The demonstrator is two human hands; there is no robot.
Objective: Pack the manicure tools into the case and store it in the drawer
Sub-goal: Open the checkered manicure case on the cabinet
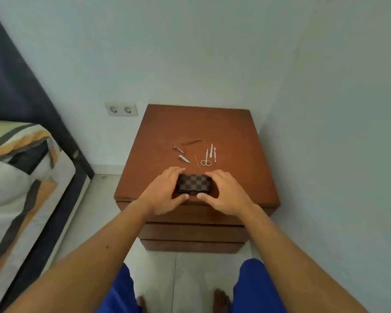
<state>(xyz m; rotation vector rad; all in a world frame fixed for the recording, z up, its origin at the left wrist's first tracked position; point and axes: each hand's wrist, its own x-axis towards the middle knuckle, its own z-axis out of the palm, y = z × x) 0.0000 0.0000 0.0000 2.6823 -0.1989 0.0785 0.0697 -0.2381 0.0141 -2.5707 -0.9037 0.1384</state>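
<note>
A small brown checkered case (193, 182) lies closed near the front edge of the wooden nightstand (233, 132). My left hand (161, 192) grips its left end and my right hand (227, 193) its right end, thumbs at the front edge. Behind the case lie the loose tools: two nail clippers (178, 149) (183, 158), tweezers (191, 141), a thin stick (197, 160), small scissors (206, 159) and two slim files or pushers (211, 150) (215, 154). The drawers (193, 231) below are shut.
The nightstand stands in a corner, with walls behind and to the right. A double wall socket (121, 109) sits left of it. A bed with a patterned cover (20, 177) lies at the left. My legs and feet are on the tiled floor below.
</note>
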